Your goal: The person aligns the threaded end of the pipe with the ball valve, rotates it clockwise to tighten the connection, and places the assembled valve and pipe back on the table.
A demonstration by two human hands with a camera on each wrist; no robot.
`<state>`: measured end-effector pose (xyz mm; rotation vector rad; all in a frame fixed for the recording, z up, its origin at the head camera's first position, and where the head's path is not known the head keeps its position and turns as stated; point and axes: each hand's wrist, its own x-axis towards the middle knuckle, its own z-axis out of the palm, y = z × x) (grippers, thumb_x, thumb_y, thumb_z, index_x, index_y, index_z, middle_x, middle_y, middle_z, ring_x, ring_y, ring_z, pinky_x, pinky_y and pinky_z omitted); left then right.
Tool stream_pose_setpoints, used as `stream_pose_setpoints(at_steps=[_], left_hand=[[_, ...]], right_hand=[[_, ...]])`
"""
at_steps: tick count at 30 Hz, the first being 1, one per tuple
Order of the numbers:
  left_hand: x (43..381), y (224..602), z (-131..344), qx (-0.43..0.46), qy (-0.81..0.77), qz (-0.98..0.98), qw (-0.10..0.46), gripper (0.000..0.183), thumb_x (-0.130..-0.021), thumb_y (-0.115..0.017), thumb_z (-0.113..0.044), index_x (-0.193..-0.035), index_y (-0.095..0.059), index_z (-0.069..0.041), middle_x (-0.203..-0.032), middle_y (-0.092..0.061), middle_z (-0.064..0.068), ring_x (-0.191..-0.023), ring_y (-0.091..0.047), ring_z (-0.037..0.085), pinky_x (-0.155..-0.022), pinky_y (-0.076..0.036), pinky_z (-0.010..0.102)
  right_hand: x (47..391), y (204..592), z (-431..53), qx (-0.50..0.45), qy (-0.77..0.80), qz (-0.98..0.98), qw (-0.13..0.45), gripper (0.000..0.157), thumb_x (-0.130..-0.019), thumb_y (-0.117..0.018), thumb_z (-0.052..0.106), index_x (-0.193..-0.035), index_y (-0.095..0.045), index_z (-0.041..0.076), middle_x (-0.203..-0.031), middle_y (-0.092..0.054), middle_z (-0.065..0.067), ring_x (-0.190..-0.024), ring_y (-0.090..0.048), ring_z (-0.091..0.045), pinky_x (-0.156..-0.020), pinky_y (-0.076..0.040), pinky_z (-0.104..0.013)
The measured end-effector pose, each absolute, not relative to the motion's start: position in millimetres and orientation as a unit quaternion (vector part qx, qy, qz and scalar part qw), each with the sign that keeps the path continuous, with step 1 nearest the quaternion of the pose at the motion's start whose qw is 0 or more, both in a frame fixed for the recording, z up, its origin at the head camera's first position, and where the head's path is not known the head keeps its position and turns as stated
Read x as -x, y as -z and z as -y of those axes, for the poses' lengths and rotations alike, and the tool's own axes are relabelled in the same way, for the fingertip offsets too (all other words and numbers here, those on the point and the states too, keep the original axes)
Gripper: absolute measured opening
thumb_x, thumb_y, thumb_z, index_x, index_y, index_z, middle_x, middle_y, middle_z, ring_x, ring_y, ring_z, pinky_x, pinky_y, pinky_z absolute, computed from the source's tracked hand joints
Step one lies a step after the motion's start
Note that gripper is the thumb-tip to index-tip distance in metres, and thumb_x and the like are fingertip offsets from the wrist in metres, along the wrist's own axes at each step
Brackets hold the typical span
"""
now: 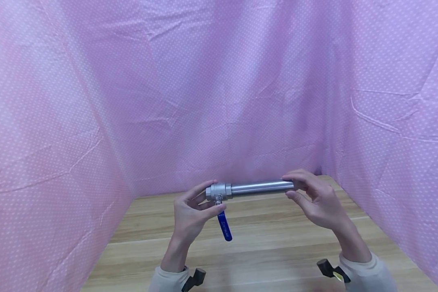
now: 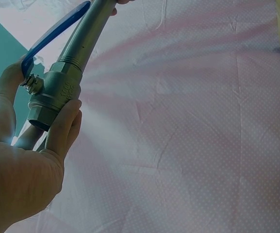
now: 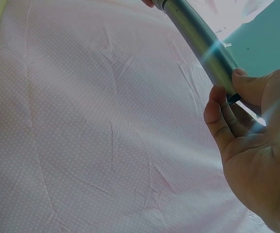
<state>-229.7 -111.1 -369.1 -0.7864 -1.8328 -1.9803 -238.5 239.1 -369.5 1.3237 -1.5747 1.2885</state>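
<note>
A cloth-walled booth, wider setting unclear: pink dotted fabric hangs beyond and beside the left grip and right grip, wood-grain table below.

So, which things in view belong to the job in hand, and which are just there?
Job: silver metal valve with blue lever; straight silver metal pipe.
Just there: pale wood-grain tabletop; pink white-dotted cloth; black wrist attachments.

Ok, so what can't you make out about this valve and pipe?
Head view: lettering on the blue handle of the valve, too small to read.
Left wrist: far end of the pipe, cut off by the top edge.
Right wrist: most of the valve, cut off by the top edge; part of the pipe's end, covered by the right hand.
</note>
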Motion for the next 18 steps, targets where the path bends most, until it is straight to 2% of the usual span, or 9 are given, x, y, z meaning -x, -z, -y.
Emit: stream_pose_setpoints(at_steps=[8,10,12,15,18], left_hand=[[228.9,368.2,111.1,0.275,0.697,0.642,0.164,0.067,-0.077,-0.093,0.016,-0.141,-0.072,0.008,-0.124,-0.084,0.002,-0.107,-0.085,0.014,-0.098,-0.073,0.039],[228.9,368.3,111.3,0.274,0.698,0.641,0.165,0.067,-0.077,-0.093,0.016,-0.141,-0.073,0.007,-0.123,-0.085,0.001,-0.107,-0.085,0.014,-0.097,-0.073,0.039],[229.0,368.5,111.4,0.273,0.697,0.642,0.165,0.067,-0.077,-0.093,0.016,-0.141,-0.073,0.007,-0.122,-0.085,0.001,-0.107,-0.085,0.014,-0.097,-0.073,0.039],[229.0,368.4,111.7,0.274,0.696,0.642,0.167,0.067,-0.077,-0.093,0.016,-0.141,-0.073,0.007,-0.123,-0.085,0.002,-0.107,-0.085,0.015,-0.097,-0.073,0.039],[228.8,368.2,111.8,0.274,0.697,0.641,0.166,0.067,-0.077,-0.093,0.016,-0.141,-0.073,0.007,-0.124,-0.085,0.002,-0.108,-0.085,0.015,-0.097,-0.073,0.039]], right_hand=[[240.4,371.0,-240.4,-0.497,-0.484,0.618,0.371,0.037,-0.105,-0.078,0.001,-0.125,-0.065,-0.026,-0.094,-0.066,-0.009,-0.08,-0.058,-0.009,-0.056,-0.05,-0.019],[240.2,371.1,-240.6,-0.496,-0.49,0.616,0.365,0.036,-0.103,-0.078,-0.003,-0.126,-0.064,-0.026,-0.098,-0.069,-0.011,-0.08,-0.059,-0.009,-0.056,-0.051,-0.019],[239.4,370.9,-240.7,-0.5,-0.5,0.613,0.353,0.036,-0.099,-0.078,-0.011,-0.128,-0.063,-0.027,-0.11,-0.072,-0.013,-0.084,-0.062,-0.009,-0.06,-0.054,-0.019],[237.8,370.2,-240.4,-0.506,-0.515,0.606,0.335,0.043,-0.09,-0.075,-0.026,-0.131,-0.061,-0.027,-0.131,-0.072,-0.019,-0.097,-0.07,-0.012,-0.073,-0.062,-0.018],[236.5,369.4,-239.7,-0.508,-0.516,0.605,0.331,0.051,-0.082,-0.071,-0.035,-0.132,-0.061,-0.027,-0.136,-0.07,-0.022,-0.11,-0.074,-0.013,-0.085,-0.066,-0.017]])
